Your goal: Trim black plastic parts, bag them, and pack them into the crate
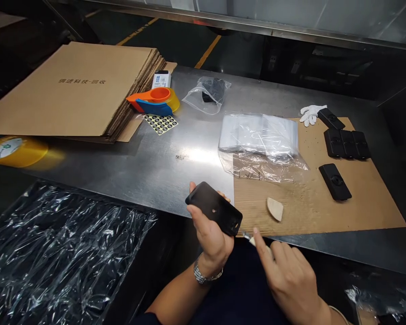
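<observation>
Over the table's front edge, my left hand (209, 234) is wrapped round a black plastic case (214, 208), its hollow side facing up and its long shape slanting down to the right. My right hand (289, 271) is closed on a small knife (252, 240) with a pale handle, the index finger lying along it. The knife's tip is close to the case's lower right end; whether they touch is hard to tell. A pale wedge-shaped piece (275, 209) lies on the cardboard sheet (311, 203), above my right hand.
Several black cases (348, 144) and a white glove (311, 114) are at the right. Clear bags (259, 135) lie mid-table. Further left are a tape dispenser (157, 101), round stickers (160, 123), flattened cartons (77, 90) and a yellow tape roll (30, 151). Black plastic film (64, 253) is below left.
</observation>
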Demonstrator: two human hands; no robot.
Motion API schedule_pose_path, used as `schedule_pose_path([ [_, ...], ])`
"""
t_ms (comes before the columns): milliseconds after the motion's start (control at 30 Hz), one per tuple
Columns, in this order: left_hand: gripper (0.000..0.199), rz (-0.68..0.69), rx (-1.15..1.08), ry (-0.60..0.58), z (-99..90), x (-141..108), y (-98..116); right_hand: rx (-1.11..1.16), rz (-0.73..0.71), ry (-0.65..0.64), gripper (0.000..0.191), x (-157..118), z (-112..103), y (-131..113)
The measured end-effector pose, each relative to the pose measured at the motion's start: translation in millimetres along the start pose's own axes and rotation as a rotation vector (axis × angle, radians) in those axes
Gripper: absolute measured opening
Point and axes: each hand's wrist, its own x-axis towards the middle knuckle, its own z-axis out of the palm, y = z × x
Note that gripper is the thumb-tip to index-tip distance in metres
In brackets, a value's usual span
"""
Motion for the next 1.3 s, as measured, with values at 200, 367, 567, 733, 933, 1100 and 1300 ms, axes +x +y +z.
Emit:
schedule_pose_path([
  [200,0.054,-0.228,0.003,-0.057,3.5,3.6,10.2,0.136,0.153,-0.084,0.041,-7.6,10.1,25.4],
  [367,0.053,-0.387,-0.023,-0.164,7.2,3.4,15.8,0.346,0.152,-0.096,0.036,-4.5,-2.0,24.3],
  [567,0.052,-0.393,-0.008,-0.171,8.7,1.1,17.4,0.248,0.112,-0.078,0.033,-4.2,-8.6,15.5],
  [733,0.056,-0.361,-0.01,-0.181,8.1,0.3,17.1,0.2,0.087,-0.061,0.033,-3.6,-10.6,13.4],
  [933,0.06,-0.318,0.002,-0.168,7.8,-1.5,16.3,0.174,0.061,-0.067,0.033,-3.3,-11.2,12.8],
  [1100,0.06,-0.296,0.005,-0.172,7.0,-2.4,14.3,0.129,0.057,-0.069,0.033,-4.7,-9.4,12.7],
  [1300,0.06,-0.29,0.04,-0.195,3.3,-2.0,10.7,0.074,0.053,-0.088,0.033,-7.0,-6.9,13.5],
])
